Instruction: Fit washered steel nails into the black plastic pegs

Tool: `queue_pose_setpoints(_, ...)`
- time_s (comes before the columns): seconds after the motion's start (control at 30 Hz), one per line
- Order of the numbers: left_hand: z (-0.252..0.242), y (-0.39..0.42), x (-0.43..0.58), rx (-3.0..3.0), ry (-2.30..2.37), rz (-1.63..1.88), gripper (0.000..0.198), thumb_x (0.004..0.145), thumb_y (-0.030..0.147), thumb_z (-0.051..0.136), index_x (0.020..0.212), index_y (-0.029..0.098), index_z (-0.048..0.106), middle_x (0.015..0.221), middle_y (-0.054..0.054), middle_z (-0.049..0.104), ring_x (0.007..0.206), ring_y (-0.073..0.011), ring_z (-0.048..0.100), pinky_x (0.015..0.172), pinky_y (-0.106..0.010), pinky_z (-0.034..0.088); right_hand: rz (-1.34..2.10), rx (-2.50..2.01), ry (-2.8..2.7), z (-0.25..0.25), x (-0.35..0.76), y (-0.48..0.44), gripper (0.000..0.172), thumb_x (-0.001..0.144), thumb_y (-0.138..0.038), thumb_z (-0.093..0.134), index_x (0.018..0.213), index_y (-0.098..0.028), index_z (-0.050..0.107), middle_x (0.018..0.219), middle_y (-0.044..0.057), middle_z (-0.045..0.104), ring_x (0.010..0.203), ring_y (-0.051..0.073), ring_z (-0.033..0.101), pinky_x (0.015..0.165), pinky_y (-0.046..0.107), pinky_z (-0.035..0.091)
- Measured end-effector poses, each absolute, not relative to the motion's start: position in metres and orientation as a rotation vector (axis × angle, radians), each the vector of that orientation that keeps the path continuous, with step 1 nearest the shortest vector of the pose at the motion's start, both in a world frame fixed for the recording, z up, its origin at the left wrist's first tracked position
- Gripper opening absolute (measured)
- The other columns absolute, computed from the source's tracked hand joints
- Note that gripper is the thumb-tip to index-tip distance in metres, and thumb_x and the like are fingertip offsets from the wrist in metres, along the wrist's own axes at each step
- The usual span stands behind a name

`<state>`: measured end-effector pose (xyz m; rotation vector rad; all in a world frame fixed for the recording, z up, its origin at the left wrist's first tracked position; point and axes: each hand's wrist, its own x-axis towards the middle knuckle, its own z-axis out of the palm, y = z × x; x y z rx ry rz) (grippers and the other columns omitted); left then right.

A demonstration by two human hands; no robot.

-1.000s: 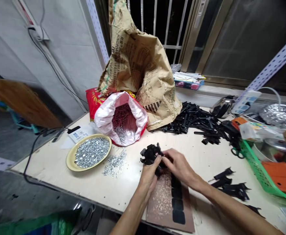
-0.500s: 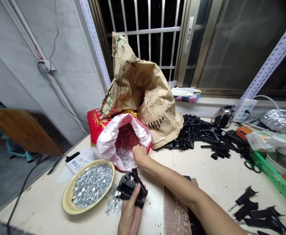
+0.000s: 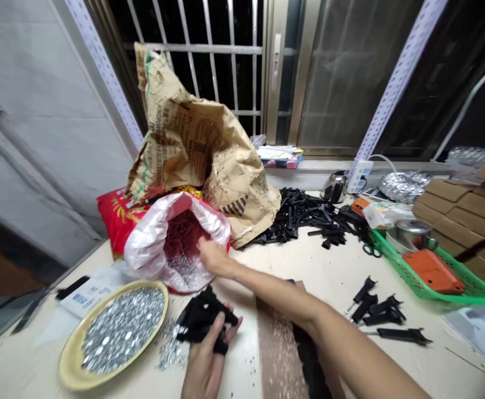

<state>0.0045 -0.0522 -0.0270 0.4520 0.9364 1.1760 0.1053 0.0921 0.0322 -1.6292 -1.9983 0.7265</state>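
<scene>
Left-hand fingers [image 3: 235,329] hold a cluster of elongated black parts [image 3: 203,315]

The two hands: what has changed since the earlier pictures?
The right hand let go of the black parts and moved forward and left, to the mouth of the white-lined bag. The left hand, keeping the black parts, moved left, away from the brown board. The yellow bowl and paper sack stayed put.

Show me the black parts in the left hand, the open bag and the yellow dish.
Black parts [image 3: 199,317]: head view, middle of the bunch.
Open bag [image 3: 145,244]: head view, its white rim.
Yellow dish [image 3: 70,357]: head view, its left rim.
</scene>
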Motion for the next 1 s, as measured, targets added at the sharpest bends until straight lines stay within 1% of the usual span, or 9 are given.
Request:
queue_pose_setpoints(0.1,-0.029,-0.054,0.012,0.549,0.953,1.264,0.048,0.059,0.017,0.082,0.103,0.019,0.064,0.088,-0.001,0.071,0.085,-0.0195,0.068,0.083,-0.038,0.054,0.643,-1.598,-1.874,0.036,0.133,0.065,0.046,0.09,-0.021,0.042,0.136,-0.023,0.034,0.105,0.005,0.062,0.099,0.019,0.057,0.086,0.032,0.042)
queue_pose_setpoints(0.2,-0.038,-0.052,0.019,0.71,1.055,1.322,0.046,0.062,0.021,0.08,0.105,0.019,0.065,0.096,-0.004,0.072,0.094,-0.0187,0.066,0.093,-0.034,0.047,0.608,-1.271,-1.644,0.042,0.165,0.031,0.042,0.09,-0.03,0.049,0.13,-0.023,0.042,0.092,0.001,0.063,0.083,0.013,0.059,0.08,0.025,0.045)
queue_pose_setpoints(0.3,-0.041,-0.052,0.026,0.836,1.174,1.29,0.046,0.061,0.024,0.079,0.104,0.018,0.066,0.101,-0.006,0.072,0.101,-0.0214,0.064,0.095,-0.035,0.045,0.687,-1.104,-1.482,0.046,0.184,-0.002,0.036,0.087,-0.037,0.054,0.12,-0.022,0.05,0.089,0.001,0.063,0.078,0.011,0.06,0.076,0.025,0.048)
queue_pose_setpoints(0.4,-0.038,-0.051,0.033,0.982,1.209,1.252,0.043,0.062,0.028,0.078,0.102,0.016,0.067,0.102,-0.007,0.072,0.105,-0.0243,0.063,0.094,-0.036,0.045,0.705,-0.993,-1.421,0.043,0.188,-0.021,0.03,0.086,-0.035,0.056,0.113,-0.022,0.054,0.093,0.002,0.064,0.079,0.012,0.062,0.075,0.027,0.051)
queue_pose_setpoints(0.53,-0.03,-0.05,0.036,1.123,1.2,1.24,0.041,0.065,0.03,0.075,0.103,0.016,0.067,0.105,-0.007,0.072,0.103,-0.0243,0.063,0.094,-0.036,0.046,0.673,-0.947,-1.541,0.032,0.189,-0.025,0.023,0.086,-0.027,0.057,0.109,-0.022,0.059,0.088,0.001,0.065,0.075,0.012,0.063,0.073,0.027,0.052)
queue_pose_setpoints(0.7,-0.032,-0.048,0.031,1.113,1.25,1.234,0.039,0.065,0.032,0.075,0.1,0.015,0.069,0.1,-0.008,0.073,0.098,-0.0256,0.065,0.091,-0.037,0.048,0.543,-0.944,-1.698,0.021,0.186,-0.022,0.018,0.085,-0.02,0.059,0.102,-0.021,0.066,0.093,0.002,0.068,0.084,0.013,0.064,0.079,0.027,0.051)
queue_pose_setpoints(0.8,-0.038,-0.044,0.024,1.084,1.282,1.256,0.038,0.065,0.032,0.074,0.098,0.014,0.068,0.098,-0.009,0.073,0.097,-0.0259,0.066,0.09,-0.038,0.048,0.577,-0.922,-1.787,0.021,0.182,-0.018,0.017,0.087,-0.021,0.057,0.101,-0.022,0.067,0.094,0.002,0.07,0.088,0.014,0.064,0.081,0.028,0.05)
queue_pose_setpoints(0.9,-0.045,-0.042,0.016,1.092,1.343,1.28,0.034,0.065,0.031,0.073,0.093,0.013,0.068,0.093,-0.009,0.073,0.095,-0.0269,0.066,0.09,-0.039,0.048,0.581,-0.911,-1.832,0.027,0.177,-0.005,0.025,0.087,-0.027,0.059,0.111,-0.023,0.064,0.106,0.004,0.067,0.098,0.015,0.062,0.088,0.031,0.047)
queue_pose_setpoints(1.0,-0.048,-0.046,0.009,1.133,1.357,1.312,0.033,0.066,0.029,0.072,0.096,0.014,0.067,0.098,-0.011,0.072,0.1,-0.0273,0.065,0.094,-0.04,0.046,0.494,-1.038,-1.838,0.032,0.162,0.026,0.024,0.089,-0.028,0.056,0.11,-0.019,0.064,0.106,0.006,0.067,0.095,0.015,0.061,0.085,0.028,0.047)
